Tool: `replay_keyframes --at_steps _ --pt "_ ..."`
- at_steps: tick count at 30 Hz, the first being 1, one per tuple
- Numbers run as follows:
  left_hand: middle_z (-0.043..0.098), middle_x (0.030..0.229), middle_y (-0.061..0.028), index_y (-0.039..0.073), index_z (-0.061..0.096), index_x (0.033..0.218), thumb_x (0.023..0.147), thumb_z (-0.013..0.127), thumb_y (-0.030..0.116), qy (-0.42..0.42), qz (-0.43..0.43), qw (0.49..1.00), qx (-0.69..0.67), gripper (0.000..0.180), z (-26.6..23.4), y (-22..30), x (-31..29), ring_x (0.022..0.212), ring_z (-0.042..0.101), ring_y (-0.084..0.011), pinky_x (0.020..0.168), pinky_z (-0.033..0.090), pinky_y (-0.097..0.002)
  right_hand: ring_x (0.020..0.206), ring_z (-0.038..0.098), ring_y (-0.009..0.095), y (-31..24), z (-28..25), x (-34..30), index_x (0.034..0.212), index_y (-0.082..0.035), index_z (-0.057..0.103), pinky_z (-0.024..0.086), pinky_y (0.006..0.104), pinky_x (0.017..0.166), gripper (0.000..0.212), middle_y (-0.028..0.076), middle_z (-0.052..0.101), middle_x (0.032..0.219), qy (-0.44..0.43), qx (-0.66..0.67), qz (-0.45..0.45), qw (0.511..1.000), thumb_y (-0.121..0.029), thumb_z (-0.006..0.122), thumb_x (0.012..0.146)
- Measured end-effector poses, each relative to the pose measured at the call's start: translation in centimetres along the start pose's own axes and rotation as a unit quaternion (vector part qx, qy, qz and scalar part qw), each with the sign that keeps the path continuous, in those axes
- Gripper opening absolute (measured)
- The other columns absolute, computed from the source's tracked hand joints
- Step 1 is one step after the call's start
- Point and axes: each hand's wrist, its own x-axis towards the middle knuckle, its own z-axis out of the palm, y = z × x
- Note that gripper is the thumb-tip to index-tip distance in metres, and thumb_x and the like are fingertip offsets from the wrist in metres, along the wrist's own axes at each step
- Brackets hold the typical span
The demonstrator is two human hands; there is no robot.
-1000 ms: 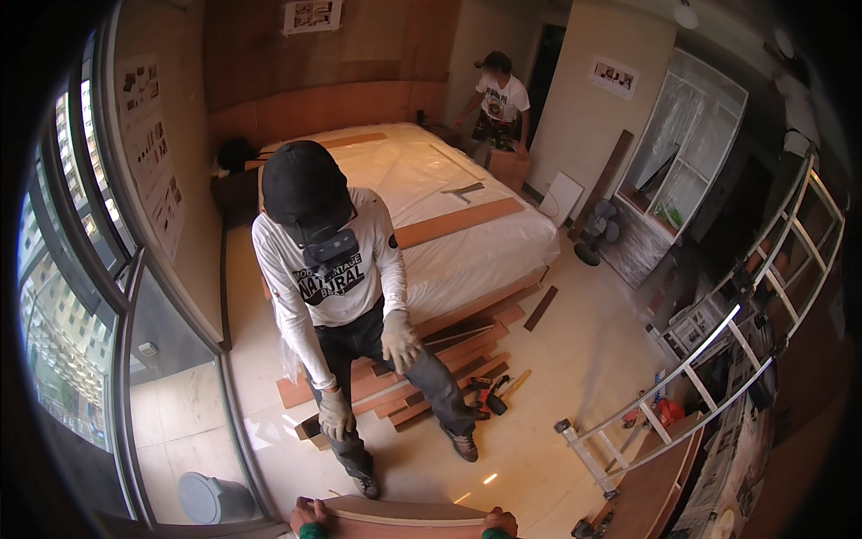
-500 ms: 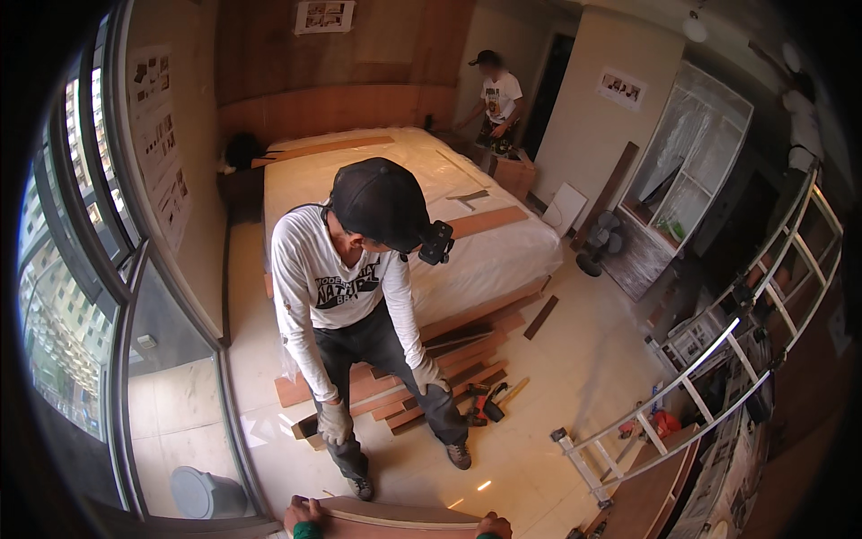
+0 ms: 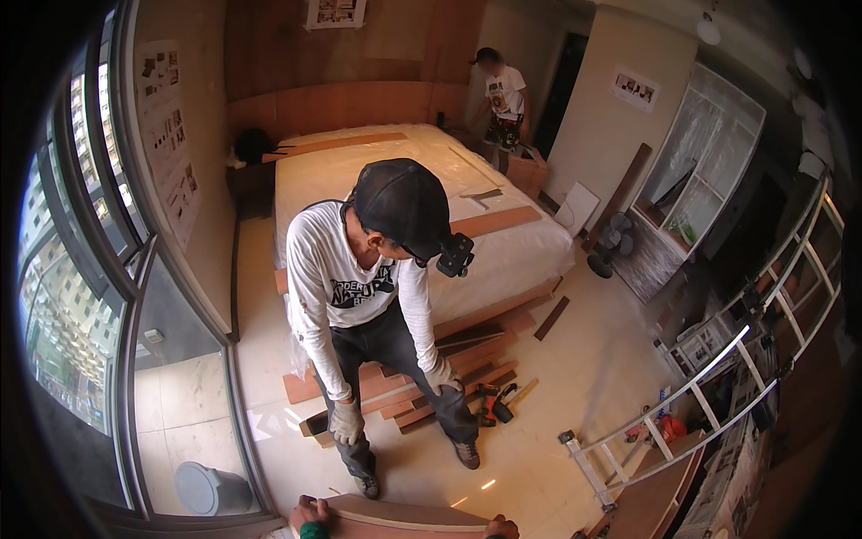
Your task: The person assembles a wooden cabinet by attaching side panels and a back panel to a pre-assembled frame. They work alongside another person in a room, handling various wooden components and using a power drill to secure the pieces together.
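At the lower edge my left hand [image 3: 309, 515] is closed round the left end of a brown wooden panel [image 3: 404, 515]. My right hand [image 3: 501, 527] grips the panel's other end, its fingers partly cut off by the picture's edge. The panel's pale far edge looks curved, and its lower part is out of view. Just beyond it a co-worker [image 3: 368, 269] in a dark cap and work gloves bends forward, hands on the knees, with a small camera on the head. The co-worker does not touch the panel.
Several wood boards [image 3: 467, 359] and an orange-black power drill [image 3: 494, 404] lie behind the co-worker. A plastic-covered bed [image 3: 413, 189] stands beyond. A metal ladder [image 3: 714, 409] leans at right; a grey bin [image 3: 211, 490] stands at left. A second person [image 3: 503, 94] works beside the bed.
My view has turned slightly, so the room sits a little farther right and lower. Both my hands still hold the panel; the bending co-worker keeps nearly the same pose.
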Motion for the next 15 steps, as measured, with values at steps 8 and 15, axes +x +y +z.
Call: replay_keyframes --at_steps 8,15 --pt "0.068 0.082 -0.0204 0.007 0.066 0.090 0.073 0.064 0.043 -0.012 0.002 1.000 -0.011 0.039 0.1 -0.3 0.0 0.083 0.065 -0.0404 0.075 0.051 -0.0487 0.081 0.063 0.038 -4.3 -2.6 -1.9 0.075 -0.003 0.064 0.050 0.0453 0.072 0.052 0.021 0.066 0.078 0.020 -0.041 0.090 0.995 -0.051 0.050 0.086" --pt "0.068 0.083 -0.0206 0.008 0.066 0.089 0.073 0.064 0.043 -0.002 0.009 1.000 0.001 0.039 0.4 0.2 0.0 0.085 0.065 -0.0403 0.076 0.051 -0.0486 0.087 0.064 0.039 0.3 0.3 0.3 0.079 -0.010 0.068 0.051 0.0470 0.075 0.047 0.020 0.068 0.083 0.020 -0.075 0.071 0.994 -0.052 0.048 0.085"
